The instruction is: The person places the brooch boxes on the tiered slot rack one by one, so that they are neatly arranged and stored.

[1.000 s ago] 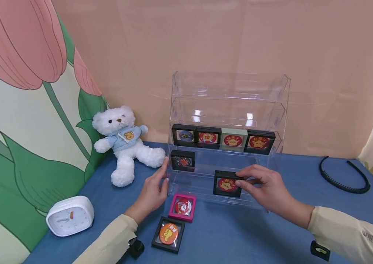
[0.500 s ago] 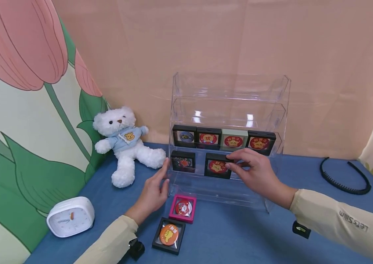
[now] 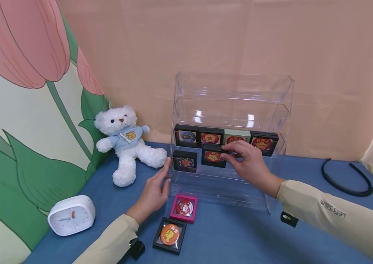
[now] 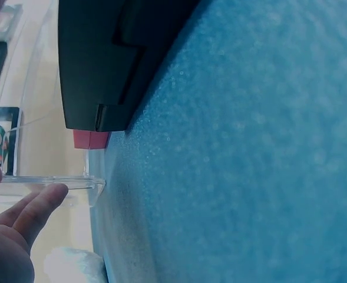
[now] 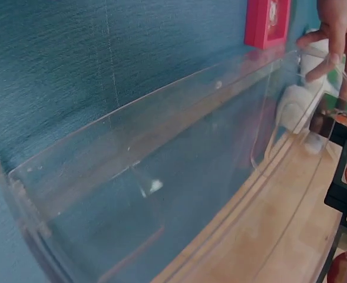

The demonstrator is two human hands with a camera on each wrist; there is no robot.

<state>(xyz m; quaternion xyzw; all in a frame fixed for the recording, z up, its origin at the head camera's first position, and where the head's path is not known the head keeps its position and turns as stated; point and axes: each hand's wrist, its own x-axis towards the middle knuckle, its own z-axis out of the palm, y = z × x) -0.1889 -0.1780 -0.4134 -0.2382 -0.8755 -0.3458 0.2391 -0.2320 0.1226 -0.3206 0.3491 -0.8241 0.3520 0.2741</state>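
Note:
My right hand (image 3: 250,163) pinches the right edge of a black square display frame (image 3: 213,157) with a red round badge inside. It holds the frame at the second-lowest tier of a clear acrylic rack (image 3: 232,99). To its left on that tier stands another black frame (image 3: 185,161). Along the tier above is a row of several framed badges, one in a pale frame (image 3: 237,135) partly behind my right fingers. My left hand (image 3: 153,190) rests straight fingers against the rack's left side; the left wrist view shows those fingers (image 4: 40,212) at its clear edge.
A pink frame (image 3: 184,208) and a black frame with an orange thumb badge (image 3: 169,234) lie before the rack on the blue cloth. A white teddy bear (image 3: 125,143) sits left, behind a white clock (image 3: 71,216). A black headband (image 3: 346,183) lies right.
My right hand has carried the black frame up and to the left, from in front of the lowest tier to the second-lowest one. The left hand stays at the rack's side.

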